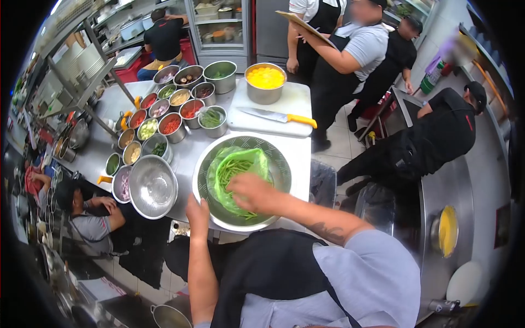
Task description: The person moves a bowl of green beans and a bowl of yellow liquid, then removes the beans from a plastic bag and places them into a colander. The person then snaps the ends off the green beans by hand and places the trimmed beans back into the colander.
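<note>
A large perforated metal colander [281,164] stands at the front of the steel table. Inside it lies a bright green plastic bag [222,164], its mouth spread wide around a heap of green beans [236,168]. My right hand [252,192] reaches over the bag's near side, fingers curled down onto the beans; its fingertips are partly hidden. At the colander's left rim, my left hand [198,212] grips the edge, with the thumb showing. Left of it, an empty metal strainer bowl [153,186] leans tilted over smaller containers.
Several steel containers of chopped vegetables [171,126] crowd the table's left part. A white cutting board [240,120] behind the colander bears an orange-handled knife [273,116] and a pot of yellow pieces [266,82]. Several people stand or sit around, one holding a clipboard [303,26].
</note>
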Available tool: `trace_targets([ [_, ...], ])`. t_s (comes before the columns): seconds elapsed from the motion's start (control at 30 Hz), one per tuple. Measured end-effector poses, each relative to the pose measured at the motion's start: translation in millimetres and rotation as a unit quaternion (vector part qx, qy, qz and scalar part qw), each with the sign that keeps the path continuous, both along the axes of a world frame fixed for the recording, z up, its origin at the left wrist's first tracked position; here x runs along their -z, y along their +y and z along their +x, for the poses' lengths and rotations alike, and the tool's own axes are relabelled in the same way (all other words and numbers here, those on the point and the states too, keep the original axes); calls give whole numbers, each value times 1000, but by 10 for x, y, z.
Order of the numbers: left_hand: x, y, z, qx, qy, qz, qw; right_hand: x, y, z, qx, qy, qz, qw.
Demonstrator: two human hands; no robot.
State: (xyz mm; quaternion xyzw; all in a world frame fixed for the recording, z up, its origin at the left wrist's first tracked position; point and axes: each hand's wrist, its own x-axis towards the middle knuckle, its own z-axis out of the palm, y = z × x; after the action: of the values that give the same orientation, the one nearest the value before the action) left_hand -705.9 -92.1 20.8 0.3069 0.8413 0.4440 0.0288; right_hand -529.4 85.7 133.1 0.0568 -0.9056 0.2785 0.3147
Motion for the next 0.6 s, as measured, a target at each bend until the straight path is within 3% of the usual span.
trace_targets([
  [0.03, -36, -3, 39, 13, -15, -4, 1000, 55, -10, 37, 3, 1, 1, 1000],
  [0.1, 96, -17, 115, 11, -63, 28, 998, 162, -37, 82, -39, -204, -12, 978],
  [0.17, 546, -144, 81, 5, -180, 30, 983, 353, 68, 128, -12, -208, -26, 978],
  [0.2, 37, -163, 288, 17, -206, -42, 978, 428, 129, 165, 21, -211, -35, 977],
  [0.27, -211, -167, 458, 23, -53, -36, 998, 368, 240, 267, 77, -235, -20, 969],
  [0.33, -541, -73, 545, 39, 102, -37, 993, 397, 351, 373, 64, -250, -2, 966],
  [0.4, -771, 103, 592, 137, 183, 8, 973, 380, 319, 385, 59, -258, 25, 964],
  [0.43, -907, 194, 683, 133, 181, 6, 974, 348, 262, 388, 53, -186, 21, 981],
  [0.47, -1044, 285, 789, 191, 237, -40, 952, 310, 213, 382, 46, -112, 17, 992],
  [0.5, -1112, 329, 826, 249, 291, -86, 920, 262, 172, 369, 42, -112, 18, 993],
  [0.6, -831, 416, 708, 325, 288, -88, 897, 236, 111, 358, -18, -130, 35, 991],
])
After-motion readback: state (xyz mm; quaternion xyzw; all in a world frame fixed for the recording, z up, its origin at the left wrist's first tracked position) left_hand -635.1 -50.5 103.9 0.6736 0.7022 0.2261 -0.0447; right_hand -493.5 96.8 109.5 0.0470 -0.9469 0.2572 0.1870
